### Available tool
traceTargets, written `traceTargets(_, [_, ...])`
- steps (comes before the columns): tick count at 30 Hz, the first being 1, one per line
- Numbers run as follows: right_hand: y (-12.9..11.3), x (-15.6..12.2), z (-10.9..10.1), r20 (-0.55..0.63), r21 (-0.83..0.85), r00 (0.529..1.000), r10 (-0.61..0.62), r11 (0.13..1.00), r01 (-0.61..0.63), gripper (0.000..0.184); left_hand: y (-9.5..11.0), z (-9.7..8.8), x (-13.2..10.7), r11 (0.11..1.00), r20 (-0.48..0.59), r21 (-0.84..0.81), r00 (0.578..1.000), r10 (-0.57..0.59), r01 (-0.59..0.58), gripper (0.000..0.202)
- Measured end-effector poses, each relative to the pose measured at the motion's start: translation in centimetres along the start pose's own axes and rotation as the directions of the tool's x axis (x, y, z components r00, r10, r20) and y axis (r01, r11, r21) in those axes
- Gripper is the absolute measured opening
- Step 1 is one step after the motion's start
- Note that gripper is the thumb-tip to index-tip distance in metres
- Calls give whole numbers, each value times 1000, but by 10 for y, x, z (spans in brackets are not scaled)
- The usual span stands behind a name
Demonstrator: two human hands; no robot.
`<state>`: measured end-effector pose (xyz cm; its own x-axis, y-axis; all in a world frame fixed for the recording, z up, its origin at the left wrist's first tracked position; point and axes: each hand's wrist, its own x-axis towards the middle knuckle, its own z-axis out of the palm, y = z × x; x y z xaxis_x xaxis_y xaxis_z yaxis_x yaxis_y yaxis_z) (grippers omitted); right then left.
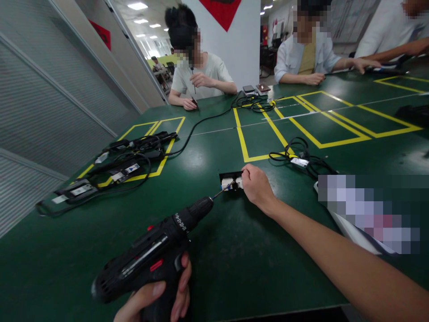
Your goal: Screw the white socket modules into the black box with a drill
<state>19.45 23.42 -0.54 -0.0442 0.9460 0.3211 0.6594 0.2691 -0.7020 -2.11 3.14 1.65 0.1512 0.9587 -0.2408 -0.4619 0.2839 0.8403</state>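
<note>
My left hand (pixel 147 298) is wrapped around the grip of a black cordless drill (pixel 150 246) with red buttons, at the bottom left. The drill's thin bit points up and right. Its tip reaches a small black housing (pixel 230 175) with white parts inside; I cannot tell whether it sits in a screw. My right hand (pixel 257 185) is closed on the right end of this housing and steadies it on the table. Part of the housing is hidden behind its fingers.
Black power strips with cords (pixel 134 167) lie on the left of the green table (pixel 214 277). A coiled cable (pixel 295 154) lies right of my right hand, near a pixelated white-edged object (pixel 348 228). Opposite, one person (pixel 214 74) holds a screwdriver; other people sit right.
</note>
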Motion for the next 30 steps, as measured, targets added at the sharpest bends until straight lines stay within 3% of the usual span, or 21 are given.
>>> traceTargets(30, [0,0,-1,1,-4,1000,0,1000,0,26,-3,-4,1,999,1,-22,1000,-26,27,30])
